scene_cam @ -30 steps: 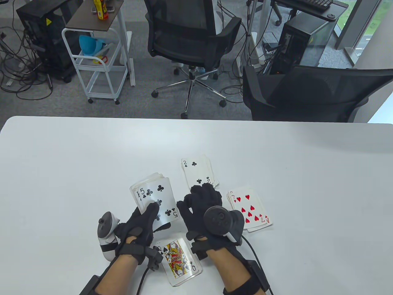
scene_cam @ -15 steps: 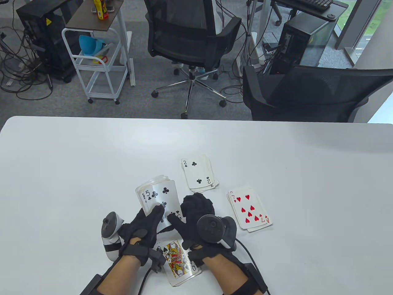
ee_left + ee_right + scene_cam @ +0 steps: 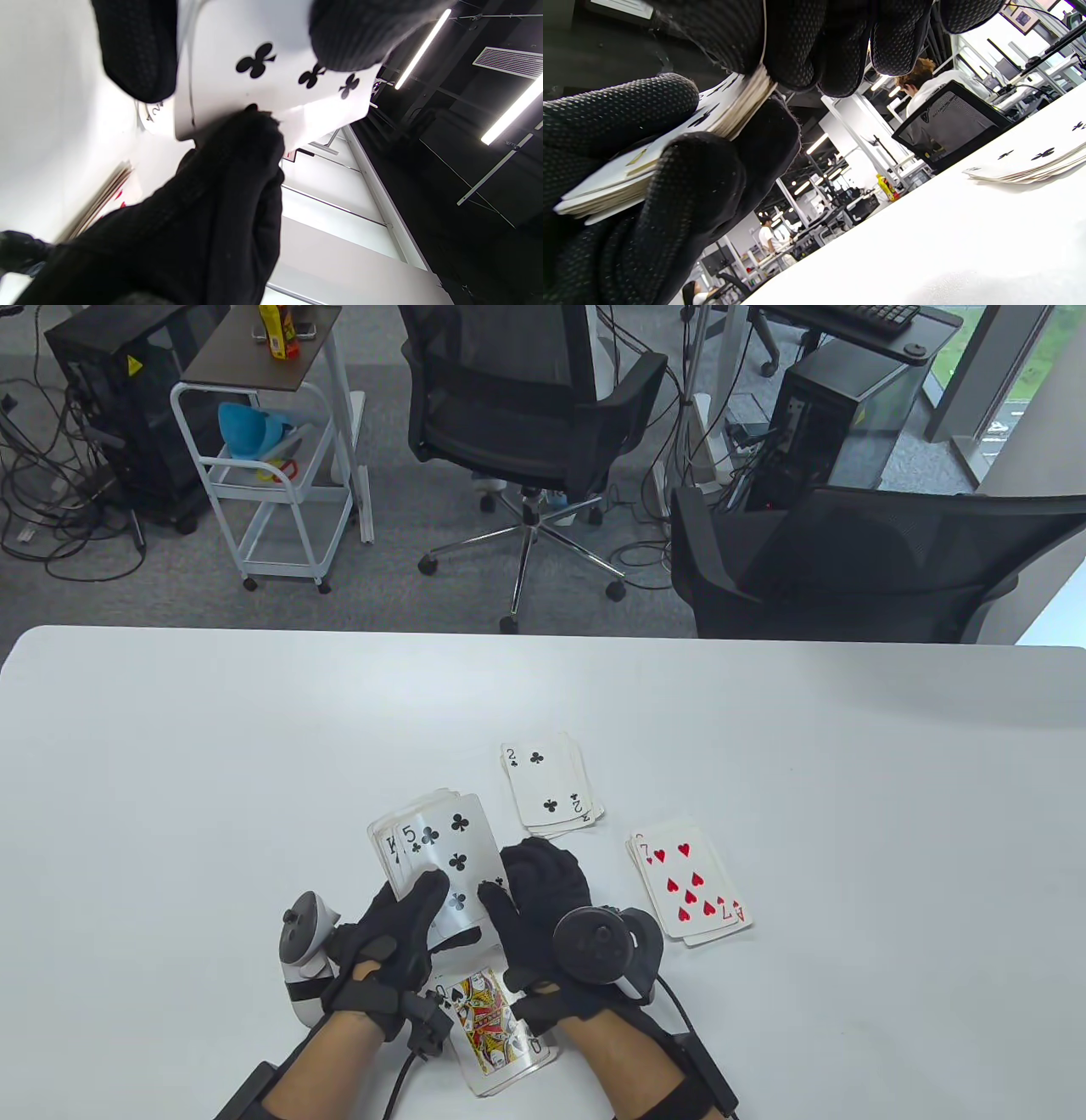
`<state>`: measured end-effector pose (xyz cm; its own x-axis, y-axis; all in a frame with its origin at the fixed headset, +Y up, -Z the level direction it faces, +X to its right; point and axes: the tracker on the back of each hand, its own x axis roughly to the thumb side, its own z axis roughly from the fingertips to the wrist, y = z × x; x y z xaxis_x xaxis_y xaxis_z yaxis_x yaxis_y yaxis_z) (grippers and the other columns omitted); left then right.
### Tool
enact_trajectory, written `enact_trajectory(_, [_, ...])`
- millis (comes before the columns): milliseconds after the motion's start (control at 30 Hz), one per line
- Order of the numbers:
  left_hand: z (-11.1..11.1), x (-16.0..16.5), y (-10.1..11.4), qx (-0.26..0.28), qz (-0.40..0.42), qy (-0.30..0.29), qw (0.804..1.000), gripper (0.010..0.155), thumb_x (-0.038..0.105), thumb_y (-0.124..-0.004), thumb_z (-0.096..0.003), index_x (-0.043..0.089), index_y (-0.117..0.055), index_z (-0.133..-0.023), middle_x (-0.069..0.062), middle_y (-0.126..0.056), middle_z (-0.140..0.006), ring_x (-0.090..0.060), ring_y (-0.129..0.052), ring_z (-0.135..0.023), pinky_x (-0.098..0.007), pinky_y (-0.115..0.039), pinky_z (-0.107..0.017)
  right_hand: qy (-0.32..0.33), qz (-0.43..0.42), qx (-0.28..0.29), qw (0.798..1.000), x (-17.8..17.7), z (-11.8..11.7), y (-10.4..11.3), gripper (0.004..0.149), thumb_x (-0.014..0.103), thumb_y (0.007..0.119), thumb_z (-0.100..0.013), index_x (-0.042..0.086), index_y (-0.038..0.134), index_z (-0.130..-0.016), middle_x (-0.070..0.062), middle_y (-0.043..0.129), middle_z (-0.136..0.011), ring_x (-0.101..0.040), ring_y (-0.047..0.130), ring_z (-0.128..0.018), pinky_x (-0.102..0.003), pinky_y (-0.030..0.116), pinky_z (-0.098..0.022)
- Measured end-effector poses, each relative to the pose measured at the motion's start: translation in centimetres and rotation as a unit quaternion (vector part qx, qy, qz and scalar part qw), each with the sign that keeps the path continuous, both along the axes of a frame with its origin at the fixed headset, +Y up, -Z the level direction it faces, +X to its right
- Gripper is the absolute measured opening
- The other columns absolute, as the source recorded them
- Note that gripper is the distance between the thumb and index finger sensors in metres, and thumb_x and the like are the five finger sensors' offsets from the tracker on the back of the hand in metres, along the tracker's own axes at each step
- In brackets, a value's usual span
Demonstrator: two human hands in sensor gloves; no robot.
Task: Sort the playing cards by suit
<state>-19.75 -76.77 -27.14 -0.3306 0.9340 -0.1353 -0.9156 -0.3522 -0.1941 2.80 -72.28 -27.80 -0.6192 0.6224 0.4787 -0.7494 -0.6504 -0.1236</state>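
- Table view: A deck (image 3: 437, 857) of face-up cards, a five of clubs (image 3: 450, 857) on top and a king's corner fanned out at its left edge, is held above the white table (image 3: 170, 772) near its front edge. The left hand (image 3: 394, 937) grips the deck from below, thumb laid across the five. The right hand (image 3: 543, 891) is beside it, thumb on the five's lower right corner, fingers curled at the card's right edge. Three piles lie face up: clubs pile (image 3: 550, 785) topped by a two, beyond the hands; hearts pile (image 3: 691, 886) topped by a seven, to the right; queen of spades (image 3: 492, 1018) between the wrists.
- Left wrist view: Three club pips show on the five (image 3: 271, 80). Gloved fingers (image 3: 135, 46) wrap the deck's left side, and a right-hand fingertip (image 3: 254, 127) meets the card's lower edge.
- Right wrist view: The deck's stacked edges (image 3: 742, 110) are pinched between black gloved fingers (image 3: 797, 46) and thumb (image 3: 695, 178). The clubs pile (image 3: 1031, 163) lies flat on the table at right.
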Motion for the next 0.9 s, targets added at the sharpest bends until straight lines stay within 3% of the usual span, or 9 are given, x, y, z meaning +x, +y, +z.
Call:
enact_trajectory(233, [-0.1,0.3,-0.1,0.0,-0.001,-0.003,1.0,0.057,0.049,-0.08,-0.0575,0.025,-0.061,-0.105,-0.002,-0.078,-0.102,-0.031,-0.09,-0.087,-0.042,-0.09,-0.055,-0.014,0.004,-0.018,1.0,0.8,-0.4,-0.3,0.042,0.039,0.073,-0.056,0.006,0.084,-0.08,-0.019,0.077,-0.096,-0.05,0.063,-0.096,-0.072,0.047,-0.067])
enact_trajectory(433, [-0.2,-0.4,0.0,0.001,-0.004,0.015,1.0,0.056,0.047,-0.08,-0.0577,0.025,-0.06,-0.105,-0.002,-0.078,-0.102,-0.031,-0.089,-0.088,-0.042,-0.09,-0.056,-0.028,0.012,-0.062,0.998,1.5,-1.1,-0.5,0.049,0.049,0.083,-0.053,0.008,0.079,-0.08,-0.02,0.072,-0.098,-0.052,0.06,-0.096,-0.072,0.046,-0.067])
enact_trajectory(600, [-0.3,-0.7,-0.2,-0.004,-0.007,0.02,1.0,0.056,0.047,-0.08,-0.0577,0.025,-0.06,-0.105,-0.002,-0.078,-0.102,-0.031,-0.089,-0.088,-0.042,-0.09,-0.056,0.0,0.01,-0.075,0.997,0.8,-0.9,-0.7,0.042,0.04,0.081,-0.055,0.008,0.079,-0.082,-0.019,0.073,-0.098,-0.051,0.061,-0.097,-0.072,0.046,-0.067])
enact_trajectory(900, [-0.2,-1.1,-0.3,-0.011,-0.014,0.033,0.999,0.056,0.047,-0.079,-0.058,0.024,-0.06,-0.105,-0.003,-0.078,-0.102,-0.031,-0.089,-0.088,-0.042,-0.09,-0.056,-0.019,0.032,-0.086,0.996,1.1,-1.1,-0.7,0.04,0.032,0.077,-0.057,0.005,0.08,-0.087,-0.021,0.072,-0.1,-0.052,0.06,-0.097,-0.073,0.045,-0.067])
